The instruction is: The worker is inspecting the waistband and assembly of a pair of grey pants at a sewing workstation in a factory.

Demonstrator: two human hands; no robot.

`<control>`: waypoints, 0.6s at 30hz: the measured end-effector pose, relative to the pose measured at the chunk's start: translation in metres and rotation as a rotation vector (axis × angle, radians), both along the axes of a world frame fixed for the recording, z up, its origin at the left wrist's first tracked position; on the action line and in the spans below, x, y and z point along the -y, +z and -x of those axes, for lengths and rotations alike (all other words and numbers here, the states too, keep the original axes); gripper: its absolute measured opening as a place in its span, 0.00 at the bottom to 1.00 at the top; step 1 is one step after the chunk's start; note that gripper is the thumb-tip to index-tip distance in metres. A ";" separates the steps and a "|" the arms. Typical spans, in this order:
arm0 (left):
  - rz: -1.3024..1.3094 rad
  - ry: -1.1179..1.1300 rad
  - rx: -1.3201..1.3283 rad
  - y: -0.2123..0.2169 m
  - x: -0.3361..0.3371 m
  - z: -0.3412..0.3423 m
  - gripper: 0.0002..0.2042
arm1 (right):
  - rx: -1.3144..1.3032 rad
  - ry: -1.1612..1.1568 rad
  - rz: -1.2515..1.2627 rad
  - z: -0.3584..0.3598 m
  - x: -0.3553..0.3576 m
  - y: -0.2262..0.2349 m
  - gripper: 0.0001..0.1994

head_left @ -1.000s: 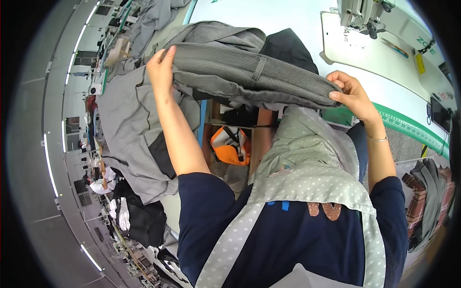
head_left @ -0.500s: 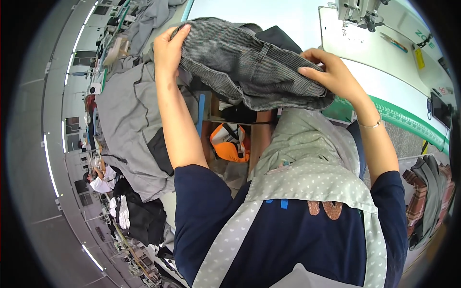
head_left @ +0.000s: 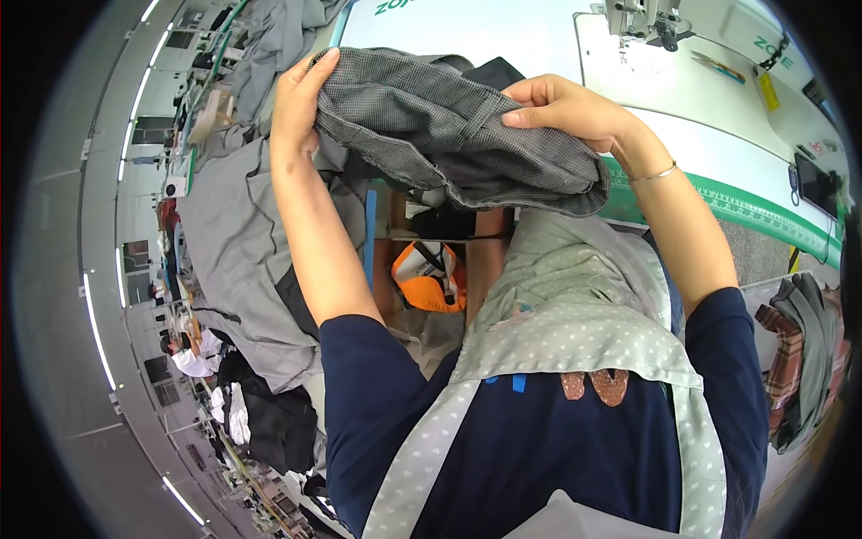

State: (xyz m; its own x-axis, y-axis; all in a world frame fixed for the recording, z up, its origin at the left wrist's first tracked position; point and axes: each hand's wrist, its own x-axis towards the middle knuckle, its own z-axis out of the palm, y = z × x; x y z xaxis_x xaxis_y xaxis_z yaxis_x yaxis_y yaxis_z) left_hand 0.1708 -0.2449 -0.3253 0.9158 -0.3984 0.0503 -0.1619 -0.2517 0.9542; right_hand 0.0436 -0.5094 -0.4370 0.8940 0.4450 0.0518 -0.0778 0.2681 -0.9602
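Observation:
A dark grey checked garment (head_left: 404,117) with a belt loop, seemingly trousers held by the waist, is stretched between my hands above my lap. At its upper left corner, my left hand (head_left: 298,106) pinches the edge between thumb and fingers. My right hand (head_left: 570,110) grips the upper edge right of the belt loop, thumb in front and fingers partly hidden behind. The lower right end of the cloth hangs in a loose fold near the table's front edge. Black fabric (head_left: 496,74) shows behind the top edge.
A sewing machine (head_left: 651,22) stands on the white table at the upper right, with thread snips (head_left: 718,65) beside it. A green ruler strip (head_left: 745,202) runs along the table edge. Grey cloth (head_left: 238,242) is heaped at my left. Below, a drawer holds an orange-and-white item (head_left: 426,278).
My right hand has shifted left along the garment's upper edge, closer to the belt loop. My left hand keeps its corner. The whole view has shifted slightly.

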 end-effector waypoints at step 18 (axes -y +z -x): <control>-0.463 0.104 0.430 -0.063 0.059 0.120 0.18 | -0.079 -0.277 -0.042 0.017 -0.004 -0.022 0.13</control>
